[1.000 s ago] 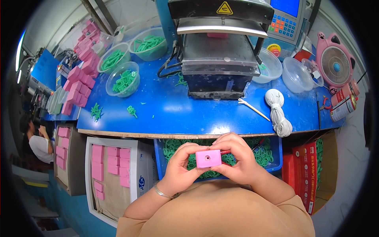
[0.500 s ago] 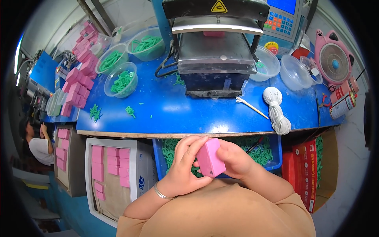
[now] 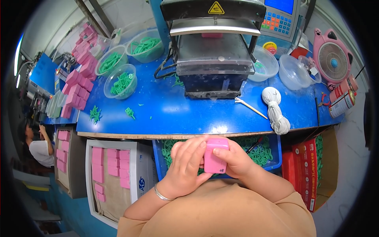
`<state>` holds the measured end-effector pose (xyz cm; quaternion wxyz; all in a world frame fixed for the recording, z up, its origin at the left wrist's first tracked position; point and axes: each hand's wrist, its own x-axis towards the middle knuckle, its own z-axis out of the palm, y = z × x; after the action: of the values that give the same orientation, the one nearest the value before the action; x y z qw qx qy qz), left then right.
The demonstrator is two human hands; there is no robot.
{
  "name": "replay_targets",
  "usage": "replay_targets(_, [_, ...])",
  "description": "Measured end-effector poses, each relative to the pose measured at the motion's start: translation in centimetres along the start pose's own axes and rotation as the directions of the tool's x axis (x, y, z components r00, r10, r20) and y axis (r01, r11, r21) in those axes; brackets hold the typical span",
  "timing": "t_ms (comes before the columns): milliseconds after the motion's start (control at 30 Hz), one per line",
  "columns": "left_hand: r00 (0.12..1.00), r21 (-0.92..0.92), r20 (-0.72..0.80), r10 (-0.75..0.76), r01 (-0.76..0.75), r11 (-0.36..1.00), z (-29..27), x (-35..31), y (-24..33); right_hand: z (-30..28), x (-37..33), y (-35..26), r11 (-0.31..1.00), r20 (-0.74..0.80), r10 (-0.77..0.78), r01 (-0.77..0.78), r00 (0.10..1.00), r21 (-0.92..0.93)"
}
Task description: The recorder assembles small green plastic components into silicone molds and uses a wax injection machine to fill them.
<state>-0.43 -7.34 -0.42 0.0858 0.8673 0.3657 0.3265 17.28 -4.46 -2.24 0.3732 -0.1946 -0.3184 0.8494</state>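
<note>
Looks like a small production workshop. Has a black-and-silver metal press [image 3: 215,65] with a yellow warning triangle [image 3: 216,8], set on a long glossy blue worktop [image 3: 177,118] beside a grey control panel [image 3: 284,36] with coloured keys [image 3: 276,21]. Also contains clear round plastic tubs [image 3: 108,81] of small green parts [image 3: 123,83], stacked rectangular pink blocks [image 3: 77,85], a blue plastic bin [image 3: 276,165] full of similar green parts, and another person [image 3: 41,152] in white.
</note>
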Motion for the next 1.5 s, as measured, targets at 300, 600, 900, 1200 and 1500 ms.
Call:
replay_targets(300, [0.967,0.309,-0.249,0.046,0.034,0.950,1.1,-0.9,0.0,1.3,-0.6,-0.3,0.848,0.109,-0.212,0.238,0.971,-0.474])
replay_targets(600, [0.948,0.280,-0.318,0.030,0.064,0.958,0.4,-1.0,-0.3,1.2,0.4,-1.4,0.942,0.153,0.053,0.002,0.987,-0.336])
replay_targets(900, [0.896,0.118,-0.444,0.020,0.036,0.992,0.2,0.1,0.3,1.5,1.2,-0.5,0.893,0.285,-0.069,-0.068,0.956,0.445])
replay_targets(1200, [0.990,0.216,-0.101,-0.097,0.117,0.969,-1.8,1.2,0.6,-0.2,2.1,-3.2,0.792,0.151,-0.128,0.193,0.980,-0.579])
replay_targets(1500, [0.724,-0.966,0.187,-0.664,0.011,-0.259,-3.7,-0.8,-2.5,0.0,5.8,-13.4,0.971,-0.113,-0.119,0.092,0.986,-0.221])
